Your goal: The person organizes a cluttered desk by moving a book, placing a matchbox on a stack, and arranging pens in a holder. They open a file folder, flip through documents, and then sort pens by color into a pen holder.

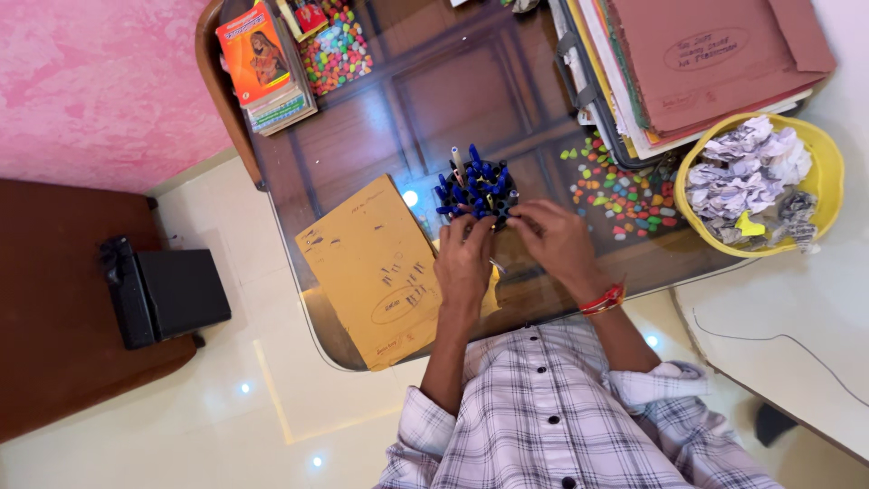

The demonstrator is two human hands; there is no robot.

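Observation:
A black pen holder [477, 188] full of several blue-capped pens stands on the glass-topped wooden table [380, 118]. My left hand [464, 258] rests against the holder's near left side, fingers curled at its base. My right hand [558, 241], with a red band at the wrist, touches the holder's near right side, fingertips at the rim. Whether either hand pinches a pen is hidden by the fingers. A brown-yellow paper folder [376, 267] lies flat just left of my left hand.
A yellow bowl [831, 172] of crumpled paper sits at the right. Stacked files and a brown folder [706, 63] lie at the far right. Books [262, 63] sit far left. Coloured beads [625, 195] show under the glass. A black box [167, 294] stands on the floor.

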